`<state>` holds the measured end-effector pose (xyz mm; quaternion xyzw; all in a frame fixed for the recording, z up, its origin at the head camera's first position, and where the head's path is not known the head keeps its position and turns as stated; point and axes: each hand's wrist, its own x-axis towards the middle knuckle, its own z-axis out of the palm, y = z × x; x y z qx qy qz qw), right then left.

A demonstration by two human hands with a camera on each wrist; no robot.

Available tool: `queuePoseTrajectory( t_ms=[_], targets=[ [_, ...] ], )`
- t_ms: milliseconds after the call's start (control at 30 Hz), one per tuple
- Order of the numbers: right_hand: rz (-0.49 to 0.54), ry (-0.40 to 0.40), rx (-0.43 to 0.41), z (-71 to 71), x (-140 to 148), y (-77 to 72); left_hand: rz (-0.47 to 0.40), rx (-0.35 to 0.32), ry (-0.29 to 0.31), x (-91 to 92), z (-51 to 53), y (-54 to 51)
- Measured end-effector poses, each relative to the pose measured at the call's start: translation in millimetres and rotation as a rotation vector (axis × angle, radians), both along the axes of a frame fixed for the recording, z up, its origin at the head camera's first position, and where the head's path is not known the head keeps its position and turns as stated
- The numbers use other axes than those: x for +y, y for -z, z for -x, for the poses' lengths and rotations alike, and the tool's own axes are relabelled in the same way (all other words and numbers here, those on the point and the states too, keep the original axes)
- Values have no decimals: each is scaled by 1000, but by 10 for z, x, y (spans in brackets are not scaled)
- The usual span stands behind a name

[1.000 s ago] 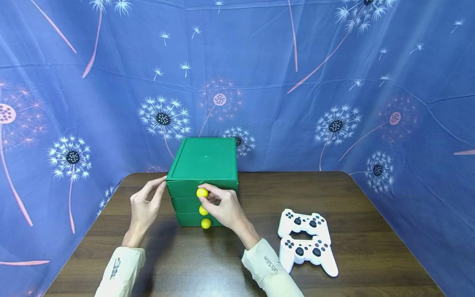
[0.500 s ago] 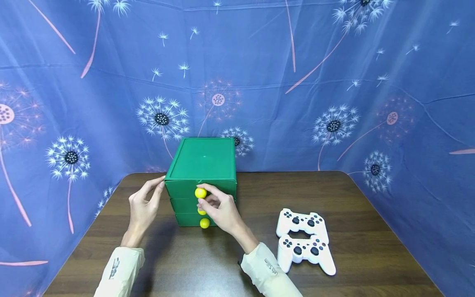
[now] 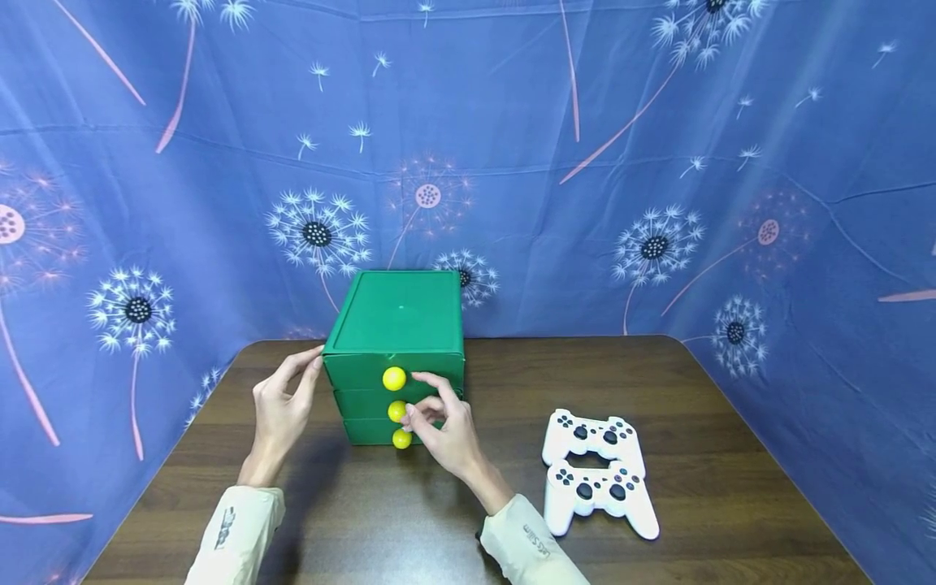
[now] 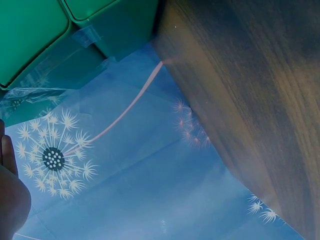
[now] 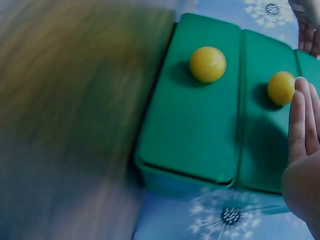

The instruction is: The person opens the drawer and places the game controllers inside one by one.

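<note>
A green box [image 3: 398,313] with three stacked drawers carries a round yellow knob on each front: top [image 3: 394,379], middle [image 3: 397,411] and bottom [image 3: 401,439]. The left hand [image 3: 281,406] touches the box's upper left front corner with its fingertips, thumb and fingers nearly straight. Just right of the knobs is the right hand [image 3: 449,431], fingers relaxed and parted, holding nothing; its thumb is near the middle knob, and whether they touch is unclear. In the right wrist view, fingers [image 5: 304,115] extend beside the middle knob [image 5: 281,88]. All three drawers look closed.
Two white game controllers [image 3: 594,436] [image 3: 601,496] lie one in front of the other on the brown wooden table [image 3: 702,487], right of the right forearm. A blue curtain [image 3: 512,227] with dandelion prints hangs behind and beside the table.
The right hand has let go of the top knob and moved down and slightly right. The left hand stays at the box's corner.
</note>
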<state>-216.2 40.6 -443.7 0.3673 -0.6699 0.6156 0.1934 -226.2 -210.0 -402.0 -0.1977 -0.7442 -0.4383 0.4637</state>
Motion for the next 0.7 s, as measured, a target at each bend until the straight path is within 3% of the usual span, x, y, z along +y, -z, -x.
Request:
queuePoseTrajectory(
  t_ms=[233,367,700],
  targets=[
    [-183,-27,-115,7,111,100,-4,17,-12,-9,27,22],
    [-283,-48,-135,28,114,126,0,19,-29,3,17,18],
    [-298,-71,-170,113,75,182,-10,29,-34,66,-28,-52]
  ],
)
